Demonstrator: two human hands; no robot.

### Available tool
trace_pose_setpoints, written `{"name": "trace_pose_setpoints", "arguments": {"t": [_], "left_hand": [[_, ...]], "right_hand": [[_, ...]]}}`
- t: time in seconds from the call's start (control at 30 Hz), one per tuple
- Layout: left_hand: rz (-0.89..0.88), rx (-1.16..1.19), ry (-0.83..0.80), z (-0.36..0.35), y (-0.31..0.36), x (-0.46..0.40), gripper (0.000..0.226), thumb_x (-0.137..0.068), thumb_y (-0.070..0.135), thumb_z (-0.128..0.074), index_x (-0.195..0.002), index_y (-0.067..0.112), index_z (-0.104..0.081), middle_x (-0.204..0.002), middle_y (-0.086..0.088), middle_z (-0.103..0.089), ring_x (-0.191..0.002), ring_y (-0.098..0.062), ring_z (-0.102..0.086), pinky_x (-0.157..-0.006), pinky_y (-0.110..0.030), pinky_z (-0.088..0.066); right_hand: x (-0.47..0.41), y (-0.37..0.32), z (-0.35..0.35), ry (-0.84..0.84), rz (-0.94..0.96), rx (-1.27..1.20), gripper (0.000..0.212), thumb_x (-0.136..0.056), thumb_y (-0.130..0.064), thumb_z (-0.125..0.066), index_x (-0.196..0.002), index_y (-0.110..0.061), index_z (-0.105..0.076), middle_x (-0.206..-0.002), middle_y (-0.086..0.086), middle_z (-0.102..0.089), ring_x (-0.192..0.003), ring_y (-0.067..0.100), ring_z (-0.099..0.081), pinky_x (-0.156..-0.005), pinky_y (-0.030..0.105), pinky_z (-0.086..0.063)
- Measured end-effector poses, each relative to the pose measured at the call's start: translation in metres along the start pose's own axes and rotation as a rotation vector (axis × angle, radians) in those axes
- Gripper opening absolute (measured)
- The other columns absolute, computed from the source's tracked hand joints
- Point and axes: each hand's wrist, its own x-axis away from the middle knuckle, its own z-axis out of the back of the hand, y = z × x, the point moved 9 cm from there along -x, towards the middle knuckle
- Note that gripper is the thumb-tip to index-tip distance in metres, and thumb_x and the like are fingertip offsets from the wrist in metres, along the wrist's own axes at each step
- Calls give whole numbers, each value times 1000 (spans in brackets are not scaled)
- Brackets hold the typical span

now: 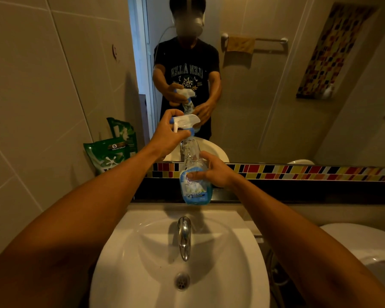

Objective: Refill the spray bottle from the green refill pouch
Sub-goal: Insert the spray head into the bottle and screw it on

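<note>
Right now both arms reach forward over the white sink (242,258), and the spray bottle (195,178) is held upright between the two hands, above the ledge behind the basin. The right hand (216,172) wraps the bottle's lower body from the right side, thumb pointing up along the clear plastic and fingers (197,174) curled across the blue label, so its grip is closed on the bottle. Above that grip, the left hand (168,132) comes in from the left with the wrist bent and fingers hooked over the back of the white trigger head (186,121); its grip is closed on that head, thumb lying near the blue collar at the neck. Whether the head is screwed tight or loose I cannot tell. A little blue liquid sits low in the bottle, below the right hand's grip. The green refill pouch (108,155) stands well to the left of both hands, leaning against the tiled wall, touched by neither. Directly under the held bottle, the chrome tap (184,236) points down into the basin
</note>
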Motion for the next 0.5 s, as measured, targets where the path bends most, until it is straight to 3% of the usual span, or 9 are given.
{"name": "trace_pose_setpoints", "arguments": {"t": [0.2,0.4,0.5], "left_hand": [[-26,28,9,-2,2,0,58,-75,19,-84,-115,33,-46,-118,-1,-57,-102,-19,-65,-71,-20,-57],[6,4,2,0,-1,-2,57,-75,6,-78,-119,29,-49,-118,-7,-57,-97,-23,-65,-66,-19,-56],[16,-3,12,1,-2,-3,56,-75,10,-76,-117,31,-47,-118,-12,-56,-95,-25,-64,-61,-18,-54]], "right_hand": [[1,-2,0,-3,5,15,61,-84,-15,-88,-135,-19,-56,-121,7,-77,-104,24,-79,-90,49,-66],[2,0,1,-9,-5,0,60,-84,-13,-88,-135,-19,-57,-122,9,-77,-107,28,-78,-93,55,-64],[3,-1,0,-11,-1,8,60,-85,-14,-87,-136,-20,-56,-121,8,-77,-106,26,-79,-92,53,-64]]}}
